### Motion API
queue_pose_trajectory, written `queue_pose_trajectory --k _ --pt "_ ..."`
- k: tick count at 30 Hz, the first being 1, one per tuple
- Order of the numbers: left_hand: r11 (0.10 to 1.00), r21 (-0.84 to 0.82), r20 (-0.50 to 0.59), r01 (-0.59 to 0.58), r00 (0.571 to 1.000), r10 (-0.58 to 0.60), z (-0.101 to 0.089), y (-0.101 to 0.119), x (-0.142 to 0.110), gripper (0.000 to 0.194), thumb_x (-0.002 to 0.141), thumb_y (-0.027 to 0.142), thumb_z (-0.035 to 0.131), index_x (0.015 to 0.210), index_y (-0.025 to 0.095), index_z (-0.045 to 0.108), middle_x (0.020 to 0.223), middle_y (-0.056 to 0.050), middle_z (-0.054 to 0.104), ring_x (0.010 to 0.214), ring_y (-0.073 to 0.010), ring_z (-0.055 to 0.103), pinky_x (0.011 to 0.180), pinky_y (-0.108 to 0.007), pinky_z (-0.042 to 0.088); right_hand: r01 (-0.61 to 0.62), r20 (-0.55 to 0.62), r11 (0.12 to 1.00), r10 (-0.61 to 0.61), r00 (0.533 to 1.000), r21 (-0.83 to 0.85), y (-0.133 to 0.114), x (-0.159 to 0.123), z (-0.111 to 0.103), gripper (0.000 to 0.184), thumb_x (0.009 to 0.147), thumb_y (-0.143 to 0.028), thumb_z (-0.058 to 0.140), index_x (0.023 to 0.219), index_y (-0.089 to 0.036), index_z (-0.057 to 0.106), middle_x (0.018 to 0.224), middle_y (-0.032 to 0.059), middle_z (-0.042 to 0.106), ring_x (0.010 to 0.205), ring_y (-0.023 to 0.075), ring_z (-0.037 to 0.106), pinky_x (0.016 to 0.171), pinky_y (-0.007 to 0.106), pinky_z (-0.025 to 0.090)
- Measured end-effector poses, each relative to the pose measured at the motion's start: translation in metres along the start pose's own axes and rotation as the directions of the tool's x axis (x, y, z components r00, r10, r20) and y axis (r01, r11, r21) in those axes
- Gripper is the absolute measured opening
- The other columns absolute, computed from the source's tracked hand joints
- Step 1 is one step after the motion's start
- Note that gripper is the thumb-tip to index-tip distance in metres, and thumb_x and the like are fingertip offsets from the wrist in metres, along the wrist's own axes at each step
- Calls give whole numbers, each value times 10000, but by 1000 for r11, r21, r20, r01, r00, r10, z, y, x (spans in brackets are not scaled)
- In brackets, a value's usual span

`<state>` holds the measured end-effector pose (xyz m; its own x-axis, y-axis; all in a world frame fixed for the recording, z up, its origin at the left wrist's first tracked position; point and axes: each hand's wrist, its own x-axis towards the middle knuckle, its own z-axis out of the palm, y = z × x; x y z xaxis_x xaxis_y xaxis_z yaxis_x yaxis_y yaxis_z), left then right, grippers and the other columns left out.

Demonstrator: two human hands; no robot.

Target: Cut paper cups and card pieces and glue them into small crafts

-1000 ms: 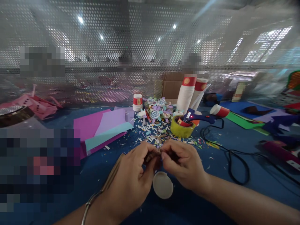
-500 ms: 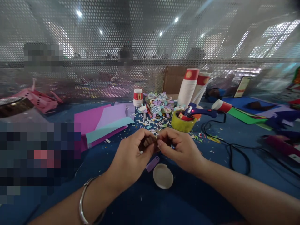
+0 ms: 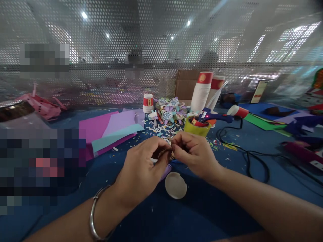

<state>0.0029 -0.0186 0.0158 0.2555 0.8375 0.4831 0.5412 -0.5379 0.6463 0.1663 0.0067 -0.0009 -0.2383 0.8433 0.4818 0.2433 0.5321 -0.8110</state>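
My left hand [image 3: 142, 168] and my right hand [image 3: 195, 153] meet above the blue table, fingers pinched together on a small brownish piece [image 3: 168, 153] between them. What the piece is I cannot make out. A metal bangle [image 3: 94, 215] sits on my left wrist. Just below the hands lies a round white disc [image 3: 176, 185], and a small purple strip [image 3: 166, 171] shows under my left thumb.
Pink, lilac and teal paper sheets [image 3: 111, 132] lie left of centre. Behind the hands are paper scraps [image 3: 164, 132], a yellow tape roll [image 3: 196, 127], a blue glue gun [image 3: 217, 117] with a black cable [image 3: 252, 161], stacked paper cups [image 3: 202, 95] and a perforated screen [image 3: 151, 50].
Both hands stayed pinched together and shifted slightly up and away. The long thin strip seen under my left hand a second ago is gone from view; a purple strip now shows below.
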Motion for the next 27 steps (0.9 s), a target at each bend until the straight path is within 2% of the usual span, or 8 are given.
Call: queue_pose_trajectory --k 3,7,10,14,18,21,27 --pt "961 -222 86 167 985 -151 -1 -1 4 22 855 229 627 853 208 621 723 20 679 663 -117 624 610 -218 478 -41 -22 997 40 999 -62 7 3 -4 119 774 -231 527 665 -185 522 582 -43 464 525 98 410 484 227 344" --pt "787 -493 217 372 928 -303 -5 1 7 102 842 270 669 856 179 626 728 -3 697 694 -119 649 643 -207 501 -108 -53 984 101 993 -139 25 15 -14 174 796 -263 534 639 -189 510 560 -45 460 503 95 389 469 232 319" --pt "671 -588 275 452 892 -359 -6 2 8 85 862 251 648 869 167 639 812 -19 705 745 -107 652 686 -195 503 -130 -45 974 124 991 -186 37 21 -20 213 809 -282 557 621 -188 520 543 -36 490 496 104 407 473 244 317" --pt "594 -620 338 513 858 -388 -3 -4 7 63 871 222 628 904 173 648 859 -17 691 828 -124 668 741 -206 508 -139 -26 963 136 990 -231 42 21 -23 174 812 -277 587 668 -178 583 572 -13 558 522 124 476 503 259 347" --pt "593 -602 337 534 844 -417 -1 -12 8 77 859 232 642 928 197 645 860 -6 679 846 -155 687 725 -235 520 -114 -7 970 115 993 -214 36 18 -23 118 852 -265 559 812 -175 624 671 7 619 603 140 546 564 265 406" --pt "622 -576 300 530 845 -442 -1 -14 9 81 845 241 657 916 204 641 823 3 671 793 -153 689 669 -233 514 -92 20 980 97 995 -178 28 14 -22 144 881 -281 544 824 -172 619 678 2 604 608 130 535 555 252 409" --pt "676 -541 276 500 865 -419 1 -12 7 112 826 261 676 888 178 631 797 1 652 697 -122 636 598 -216 484 -21 175 997 33 984 -73 11 2 -17 120 897 -277 546 866 -177 605 711 -5 600 615 117 535 558 236 420"
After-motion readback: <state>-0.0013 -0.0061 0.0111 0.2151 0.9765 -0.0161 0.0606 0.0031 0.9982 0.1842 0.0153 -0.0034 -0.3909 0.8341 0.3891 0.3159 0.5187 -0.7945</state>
